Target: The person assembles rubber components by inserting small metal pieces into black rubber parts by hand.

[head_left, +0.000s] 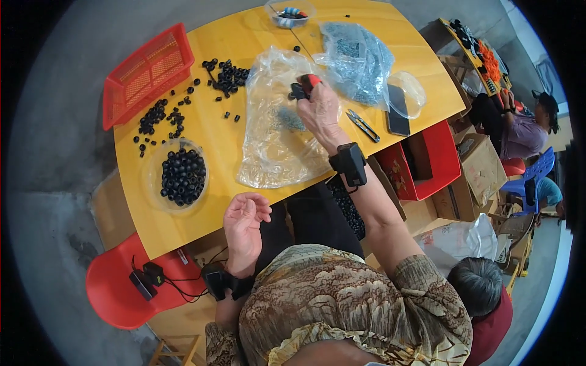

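My right hand [320,113] reaches out over a clear plastic bag [268,158] spread on the yellow table. Its fingers are closed around a small red and black piece [310,82], with a dark round part at its left end; the kind cannot be made out. Small greyish bits [290,119] lie on the bag close to that hand. Near the table's front edge, my left hand [244,226] hovers palm up, fingers loosely bent and nothing visible in them. A clear round tub [206,177] of black bead-like parts [182,177] stands to its upper left.
Loose black parts [229,78] lie scattered beside a red plastic basket [149,76]. Thread snips [363,126], a phone [398,110], a clear lid [408,91] and a bag of bluish small parts [357,61] are on the right. Another person [479,293] sits close at lower right.
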A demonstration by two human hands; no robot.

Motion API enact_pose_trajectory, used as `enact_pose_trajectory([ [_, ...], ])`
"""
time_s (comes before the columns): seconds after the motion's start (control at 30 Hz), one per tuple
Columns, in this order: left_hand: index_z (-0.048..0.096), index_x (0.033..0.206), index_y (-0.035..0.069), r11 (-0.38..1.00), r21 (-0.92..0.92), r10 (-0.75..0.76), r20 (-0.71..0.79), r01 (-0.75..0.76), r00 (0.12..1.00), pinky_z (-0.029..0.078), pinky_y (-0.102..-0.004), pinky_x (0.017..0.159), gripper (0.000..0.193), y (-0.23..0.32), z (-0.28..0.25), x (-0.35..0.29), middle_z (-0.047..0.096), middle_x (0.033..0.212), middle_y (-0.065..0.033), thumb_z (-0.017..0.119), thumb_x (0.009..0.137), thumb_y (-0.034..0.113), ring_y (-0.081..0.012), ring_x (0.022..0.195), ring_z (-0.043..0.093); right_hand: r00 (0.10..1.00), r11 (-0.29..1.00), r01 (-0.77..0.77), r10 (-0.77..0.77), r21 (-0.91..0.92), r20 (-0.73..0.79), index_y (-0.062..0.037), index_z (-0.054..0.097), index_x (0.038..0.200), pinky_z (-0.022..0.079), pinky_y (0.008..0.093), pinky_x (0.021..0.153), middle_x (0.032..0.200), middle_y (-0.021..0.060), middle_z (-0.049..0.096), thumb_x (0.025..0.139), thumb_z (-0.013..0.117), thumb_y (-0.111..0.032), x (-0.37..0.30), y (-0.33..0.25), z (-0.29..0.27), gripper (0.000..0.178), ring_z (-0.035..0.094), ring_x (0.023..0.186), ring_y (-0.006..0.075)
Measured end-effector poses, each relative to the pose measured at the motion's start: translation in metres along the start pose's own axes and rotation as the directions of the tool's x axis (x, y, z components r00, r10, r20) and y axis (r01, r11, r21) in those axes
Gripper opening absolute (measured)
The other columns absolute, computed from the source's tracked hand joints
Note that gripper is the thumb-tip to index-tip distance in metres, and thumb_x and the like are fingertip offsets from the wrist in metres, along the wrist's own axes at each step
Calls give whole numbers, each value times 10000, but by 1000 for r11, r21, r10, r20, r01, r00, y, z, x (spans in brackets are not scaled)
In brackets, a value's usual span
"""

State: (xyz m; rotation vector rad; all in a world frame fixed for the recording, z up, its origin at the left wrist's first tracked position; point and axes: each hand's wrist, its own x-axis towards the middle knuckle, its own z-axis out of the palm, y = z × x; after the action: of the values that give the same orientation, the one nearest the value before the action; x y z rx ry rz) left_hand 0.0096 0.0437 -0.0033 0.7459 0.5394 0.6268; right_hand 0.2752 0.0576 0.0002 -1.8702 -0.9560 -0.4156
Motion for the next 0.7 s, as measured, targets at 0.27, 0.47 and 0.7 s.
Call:
enact_pose_trajectory([
  [0.27,536,959,-20,940,120,336,-177,-318,925,446,-231,619,177,48,-31,-8,597,864,-101,528,874,135,-144,712,566,920,939,-25,-113,342,376,8,548,992,454,384,652,910,211,537,777,545,-72,-44,-111,56,229,554,751,369],
  [0.47,504,1074,-16,753,387,651,-314,-533,691,440,-226,636,246,88,-89,-3,569,956,-93,525,871,120,-121,759,541,851,937,62,-230,344,472,33,505,1020,452,416,677,959,208,493,739,520,-33,-69,-115,57,289,528,793,395],
  [0.7,400,1232,49,861,350,490,-375,-369,787,418,-205,603,441,76,-113,14,490,1071,-66,581,837,124,-101,834,490,780,895,-107,-195,434,595,9,475,952,429,455,667,877,231,484,614,417,77,-93,-124,60,349,494,787,442],
])
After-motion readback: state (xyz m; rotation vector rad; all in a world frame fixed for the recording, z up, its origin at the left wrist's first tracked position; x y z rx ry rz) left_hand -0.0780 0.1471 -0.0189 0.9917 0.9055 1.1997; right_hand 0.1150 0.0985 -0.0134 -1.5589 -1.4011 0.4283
